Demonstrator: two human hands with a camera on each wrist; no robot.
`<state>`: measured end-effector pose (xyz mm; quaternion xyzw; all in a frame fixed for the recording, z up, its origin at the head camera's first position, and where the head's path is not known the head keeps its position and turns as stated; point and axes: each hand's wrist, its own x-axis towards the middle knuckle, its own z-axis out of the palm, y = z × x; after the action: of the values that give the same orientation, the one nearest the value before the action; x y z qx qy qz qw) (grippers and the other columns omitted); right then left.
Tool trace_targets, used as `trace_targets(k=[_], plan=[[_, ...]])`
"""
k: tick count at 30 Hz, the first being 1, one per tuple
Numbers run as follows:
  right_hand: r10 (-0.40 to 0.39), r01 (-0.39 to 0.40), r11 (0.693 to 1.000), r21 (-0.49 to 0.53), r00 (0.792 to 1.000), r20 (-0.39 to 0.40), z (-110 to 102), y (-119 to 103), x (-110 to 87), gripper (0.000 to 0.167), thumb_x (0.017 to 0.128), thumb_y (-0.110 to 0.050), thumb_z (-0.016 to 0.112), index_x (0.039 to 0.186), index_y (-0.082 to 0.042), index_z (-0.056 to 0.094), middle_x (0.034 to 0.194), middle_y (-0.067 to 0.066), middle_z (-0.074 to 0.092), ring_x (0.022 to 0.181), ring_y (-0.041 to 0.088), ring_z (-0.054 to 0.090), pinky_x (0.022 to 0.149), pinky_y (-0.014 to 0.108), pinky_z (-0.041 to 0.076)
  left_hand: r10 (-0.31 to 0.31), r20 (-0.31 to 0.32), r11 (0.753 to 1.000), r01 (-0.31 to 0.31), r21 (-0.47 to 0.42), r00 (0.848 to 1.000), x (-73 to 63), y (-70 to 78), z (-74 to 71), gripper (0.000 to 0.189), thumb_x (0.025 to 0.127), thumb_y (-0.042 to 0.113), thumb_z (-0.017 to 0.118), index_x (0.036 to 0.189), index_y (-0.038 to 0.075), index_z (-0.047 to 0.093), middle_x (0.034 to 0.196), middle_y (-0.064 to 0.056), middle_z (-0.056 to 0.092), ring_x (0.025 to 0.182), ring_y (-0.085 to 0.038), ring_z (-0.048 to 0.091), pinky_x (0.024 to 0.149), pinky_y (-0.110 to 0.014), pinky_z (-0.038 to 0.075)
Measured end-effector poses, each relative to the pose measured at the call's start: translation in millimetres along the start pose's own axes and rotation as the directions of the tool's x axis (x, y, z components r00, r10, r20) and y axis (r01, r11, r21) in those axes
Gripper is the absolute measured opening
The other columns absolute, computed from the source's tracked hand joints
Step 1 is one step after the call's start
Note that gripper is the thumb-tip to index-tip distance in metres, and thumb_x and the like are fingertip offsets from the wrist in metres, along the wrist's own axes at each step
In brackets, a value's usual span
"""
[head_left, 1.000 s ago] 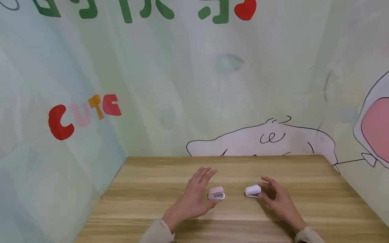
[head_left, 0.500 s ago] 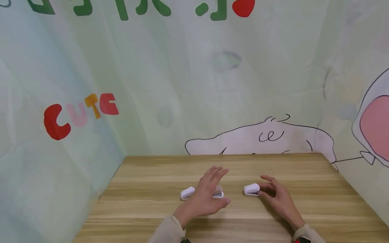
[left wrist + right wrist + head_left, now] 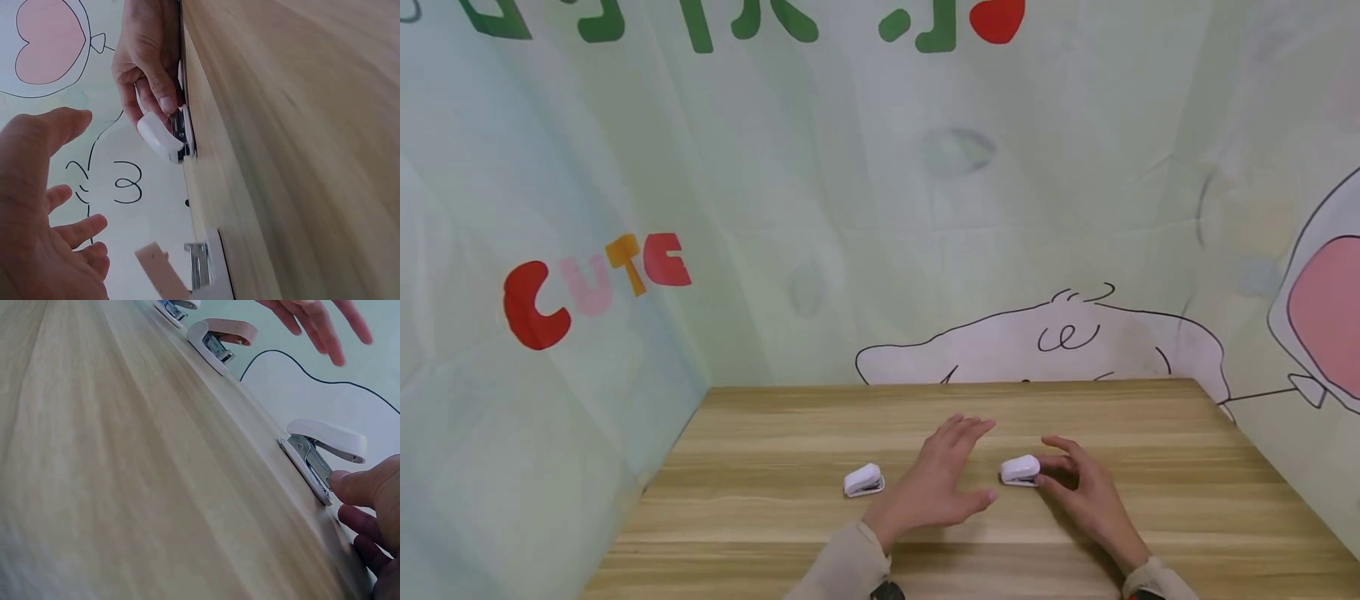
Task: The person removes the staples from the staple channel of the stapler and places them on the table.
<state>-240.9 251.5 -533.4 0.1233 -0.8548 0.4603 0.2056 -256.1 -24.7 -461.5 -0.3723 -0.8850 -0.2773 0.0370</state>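
Three small staplers stand in a row on the wooden table. At the right end, my right hand (image 3: 1090,504) has its thumb and fingers curled at the near end of a white stapler (image 3: 1019,469); in the right wrist view the thumb tip meets its metal part. My left hand (image 3: 928,492) hovers over the middle with fingers spread, holding nothing. It hides the pink stapler in the head view; that pink stapler (image 3: 232,327) shows in both wrist views with its top raised. Left of the left hand sits another white stapler (image 3: 862,479).
The wooden table (image 3: 760,433) reaches back to a pale green cloth backdrop (image 3: 820,208) printed with cartoon figures and letters. Another side of the cloth rises along the table's left edge.
My left hand has moved right, past the pink stapler, which it now covers in the head view. The left white stapler has come into sight. My right hand stays at its stapler.
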Motion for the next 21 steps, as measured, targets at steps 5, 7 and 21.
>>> trace_targets(k=[5,7,21], plan=[[-0.006,0.006,1.000,-0.003,1.000,-0.010,1,1,-0.3,0.056,0.084,-0.001,0.087,0.136,-0.003,0.065,0.107,0.005,0.085,0.110,0.002,0.073,0.100,0.000,0.031,0.031,0.021,0.999,-0.031,-0.009,0.999,12.0,5.3,10.9,0.085,0.096,0.038,0.075,0.168,0.029,0.032,0.168,-0.002,0.046,0.163,-0.037,0.032,0.127,-0.065,0.032],[-0.005,0.005,1.000,-0.007,1.000,-0.004,2,2,-0.6,0.055,0.085,-0.002,0.087,0.136,-0.004,0.065,0.108,0.004,0.085,0.111,0.002,0.073,0.100,0.000,0.031,0.019,0.033,1.000,-0.019,-0.011,0.999,15.1,6.9,15.8,0.083,0.097,0.038,0.075,0.168,0.029,0.033,0.167,-0.004,0.049,0.163,-0.037,0.034,0.126,-0.065,0.035],[0.035,-0.034,0.998,-0.044,0.999,0.011,0,1,-0.8,0.053,0.089,-0.011,0.086,0.138,-0.010,0.064,0.111,-0.002,0.085,0.120,0.017,0.073,0.102,0.004,0.032,-0.017,0.037,0.999,0.015,0.041,0.999,42.0,19.4,36.4,0.078,0.097,0.027,0.078,0.165,0.022,0.040,0.155,-0.007,0.061,0.145,-0.027,0.057,0.120,-0.046,0.048]])
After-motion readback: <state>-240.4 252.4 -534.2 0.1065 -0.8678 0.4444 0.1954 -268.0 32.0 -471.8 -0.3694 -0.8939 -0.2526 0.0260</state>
